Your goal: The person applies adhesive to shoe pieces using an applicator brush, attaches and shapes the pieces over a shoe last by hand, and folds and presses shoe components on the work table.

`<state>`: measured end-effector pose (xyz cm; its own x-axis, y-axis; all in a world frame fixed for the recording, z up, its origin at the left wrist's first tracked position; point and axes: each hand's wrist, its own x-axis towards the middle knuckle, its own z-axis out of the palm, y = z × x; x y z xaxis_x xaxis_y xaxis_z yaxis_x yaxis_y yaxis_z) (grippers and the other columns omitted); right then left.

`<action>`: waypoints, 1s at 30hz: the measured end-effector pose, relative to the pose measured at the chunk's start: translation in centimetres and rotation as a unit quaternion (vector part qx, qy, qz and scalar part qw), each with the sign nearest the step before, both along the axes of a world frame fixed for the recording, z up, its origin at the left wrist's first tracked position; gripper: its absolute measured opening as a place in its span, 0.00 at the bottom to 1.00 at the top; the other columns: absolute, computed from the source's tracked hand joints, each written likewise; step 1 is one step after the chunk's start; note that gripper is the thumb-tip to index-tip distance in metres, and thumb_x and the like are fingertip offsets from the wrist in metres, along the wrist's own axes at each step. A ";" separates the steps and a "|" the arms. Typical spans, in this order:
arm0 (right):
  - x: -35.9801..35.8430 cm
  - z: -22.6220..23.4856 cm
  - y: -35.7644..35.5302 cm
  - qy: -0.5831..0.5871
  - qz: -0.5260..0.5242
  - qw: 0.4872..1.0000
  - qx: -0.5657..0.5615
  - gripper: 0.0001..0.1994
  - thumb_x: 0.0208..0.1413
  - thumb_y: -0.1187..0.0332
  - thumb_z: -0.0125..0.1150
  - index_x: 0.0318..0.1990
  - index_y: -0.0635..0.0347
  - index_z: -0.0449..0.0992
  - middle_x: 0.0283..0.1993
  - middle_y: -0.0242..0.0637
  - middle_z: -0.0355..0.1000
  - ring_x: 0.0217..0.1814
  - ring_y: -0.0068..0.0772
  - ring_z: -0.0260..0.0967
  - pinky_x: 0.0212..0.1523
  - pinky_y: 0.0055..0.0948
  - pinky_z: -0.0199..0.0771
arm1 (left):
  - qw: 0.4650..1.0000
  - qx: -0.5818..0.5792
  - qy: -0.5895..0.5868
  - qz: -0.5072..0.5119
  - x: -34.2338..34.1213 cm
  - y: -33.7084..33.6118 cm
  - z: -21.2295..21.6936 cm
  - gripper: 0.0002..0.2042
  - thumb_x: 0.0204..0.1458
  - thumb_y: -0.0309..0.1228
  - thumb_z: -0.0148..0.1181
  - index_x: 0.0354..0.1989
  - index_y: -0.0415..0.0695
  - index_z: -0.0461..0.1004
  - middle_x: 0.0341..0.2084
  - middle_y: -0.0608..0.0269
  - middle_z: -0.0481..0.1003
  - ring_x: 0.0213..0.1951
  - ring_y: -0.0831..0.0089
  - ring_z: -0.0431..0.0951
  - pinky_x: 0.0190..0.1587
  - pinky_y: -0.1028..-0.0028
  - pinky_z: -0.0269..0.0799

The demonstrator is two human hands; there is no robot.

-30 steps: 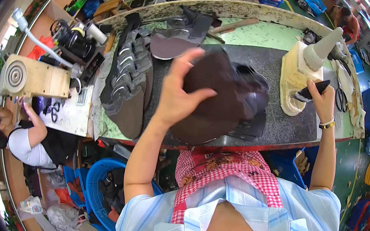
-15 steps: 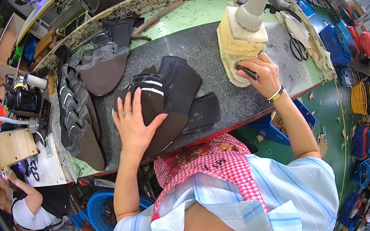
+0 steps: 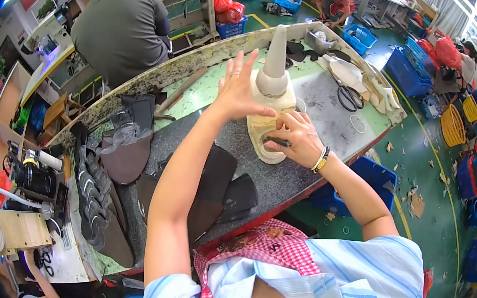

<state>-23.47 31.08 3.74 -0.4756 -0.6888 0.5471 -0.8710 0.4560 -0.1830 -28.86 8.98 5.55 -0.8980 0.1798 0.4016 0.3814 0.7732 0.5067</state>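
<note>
My left hand [image 3: 238,92] is raised in the air, fingers spread and nothing in them, just left of a cream, crusted block-shaped container [image 3: 258,122] topped by a grey cone [image 3: 276,58]. Against the container's near side, my right hand [image 3: 300,140] is closed round a small dark-handled tool [image 3: 277,141]; its working end is hidden. Partly behind my left forearm lie dark brown and black cut pieces [image 3: 210,187]. A smaller black piece [image 3: 240,197] sticks out to their right.
More dark pieces with pale stripes [image 3: 96,191] overlap at the left, beside a brown and black piece [image 3: 125,156]. Scissors [image 3: 350,96] lie at the back right. A blue bin [image 3: 359,187] stands below the table's right edge. Another person [image 3: 119,27] sits beyond the raised rim.
My left hand has lifted off the dark pieces and moved up and right toward the cone. My right hand stays at the container with the tool. The view has tilted up.
</note>
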 end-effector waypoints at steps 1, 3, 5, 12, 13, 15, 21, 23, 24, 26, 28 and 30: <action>0.2 0.0 0.6 -0.053 -0.009 0.998 -0.033 0.11 0.49 0.56 0.68 0.32 0.52 0.83 0.34 0.33 0.71 0.42 0.37 0.68 0.49 0.37 0.66 | 0.998 0.001 -0.032 -0.049 -2.0 0.4 -0.9 0.64 0.25 0.51 0.80 0.71 0.47 0.43 0.67 0.39 0.50 0.69 0.48 0.50 0.68 0.56 0.50; 0.8 0.1 2.1 -0.100 -0.021 0.992 -0.077 0.10 0.52 0.59 0.67 0.35 0.55 0.83 0.36 0.35 0.73 0.40 0.39 0.72 0.40 0.35 0.72 | 0.992 0.001 -0.082 -0.100 -4.5 1.1 -2.0 0.62 0.27 0.48 0.80 0.70 0.41 0.44 0.65 0.41 0.55 0.68 0.52 0.54 0.69 0.60 0.49; 0.9 0.8 3.6 -0.187 -0.036 0.969 -0.157 0.10 0.53 0.63 0.67 0.37 0.58 0.83 0.35 0.38 0.76 0.35 0.40 0.75 0.37 0.32 0.74 | 0.962 0.154 -0.074 -0.213 -5.7 1.2 -2.5 0.66 0.21 0.45 0.82 0.72 0.49 0.41 0.65 0.42 0.54 0.68 0.48 0.52 0.68 0.57 0.52; 0.7 2.5 4.8 -0.171 0.009 0.972 -0.163 0.09 0.52 0.67 0.68 0.39 0.62 0.82 0.34 0.42 0.77 0.31 0.42 0.75 0.33 0.31 0.74 | 0.981 0.074 0.057 -0.171 -0.7 3.8 2.9 0.58 0.24 0.39 0.81 0.69 0.49 0.51 0.59 0.46 0.60 0.63 0.54 0.63 0.64 0.59 0.60; 1.5 2.6 5.2 -0.148 0.027 0.974 -0.169 0.10 0.51 0.67 0.69 0.39 0.61 0.82 0.34 0.41 0.77 0.31 0.42 0.75 0.32 0.31 0.75 | 0.981 0.073 0.051 -0.170 0.6 4.1 3.7 0.58 0.24 0.39 0.81 0.69 0.49 0.51 0.59 0.46 0.60 0.63 0.54 0.63 0.64 0.59 0.60; 2.6 3.4 6.0 -0.131 0.017 0.978 -0.159 0.10 0.51 0.68 0.69 0.39 0.61 0.82 0.34 0.41 0.77 0.30 0.41 0.76 0.31 0.31 0.75 | 0.958 -0.002 0.256 -0.129 2.8 4.6 4.8 0.57 0.24 0.38 0.81 0.68 0.54 0.52 0.60 0.45 0.58 0.60 0.52 0.65 0.59 0.59 0.66; 2.3 2.1 6.5 -0.138 0.011 0.973 -0.183 0.09 0.52 0.68 0.69 0.40 0.60 0.82 0.34 0.41 0.77 0.30 0.38 0.76 0.31 0.30 0.75 | 0.952 0.108 0.278 -0.067 3.9 3.0 1.0 0.48 0.25 0.34 0.81 0.62 0.53 0.62 0.62 0.45 0.53 0.57 0.46 0.67 0.54 0.58 0.72; 2.3 2.2 6.9 -0.127 0.009 0.974 -0.190 0.09 0.52 0.68 0.69 0.40 0.60 0.82 0.34 0.40 0.77 0.30 0.38 0.76 0.31 0.30 0.75 | 0.942 0.010 0.332 -0.056 4.6 3.0 2.0 0.48 0.25 0.34 0.81 0.62 0.53 0.62 0.61 0.44 0.54 0.57 0.46 0.67 0.55 0.58 0.73; 2.2 2.2 7.1 -0.118 0.008 0.973 -0.197 0.09 0.52 0.67 0.69 0.40 0.59 0.82 0.34 0.40 0.77 0.30 0.38 0.76 0.31 0.30 0.75 | 0.924 -0.013 0.377 -0.063 4.9 3.4 2.5 0.47 0.27 0.34 0.81 0.62 0.53 0.61 0.61 0.44 0.54 0.57 0.45 0.67 0.55 0.57 0.72; 1.8 2.4 7.1 -0.116 -0.010 0.975 -0.187 0.09 0.52 0.67 0.68 0.40 0.59 0.82 0.33 0.40 0.77 0.30 0.38 0.76 0.30 0.30 0.75 | 0.940 0.020 0.335 -0.068 4.9 3.1 2.4 0.48 0.27 0.37 0.80 0.62 0.49 0.60 0.60 0.43 0.55 0.58 0.45 0.66 0.56 0.56 0.71; 1.6 2.6 6.8 -0.146 -0.028 0.971 -0.187 0.09 0.53 0.67 0.68 0.39 0.60 0.82 0.31 0.40 0.76 0.29 0.38 0.75 0.30 0.30 0.74 | 0.980 0.106 0.159 -0.056 3.8 3.5 2.3 0.58 0.20 0.37 0.81 0.69 0.58 0.54 0.59 0.42 0.56 0.60 0.42 0.61 0.63 0.55 0.61; 0.4 2.7 6.3 -0.156 -0.031 0.971 -0.177 0.09 0.53 0.66 0.67 0.39 0.60 0.82 0.31 0.40 0.76 0.28 0.39 0.74 0.29 0.31 0.73 | 0.990 0.116 0.077 -0.038 1.5 2.9 0.5 0.61 0.22 0.39 0.80 0.71 0.54 0.49 0.60 0.41 0.57 0.58 0.46 0.66 0.61 0.58 0.63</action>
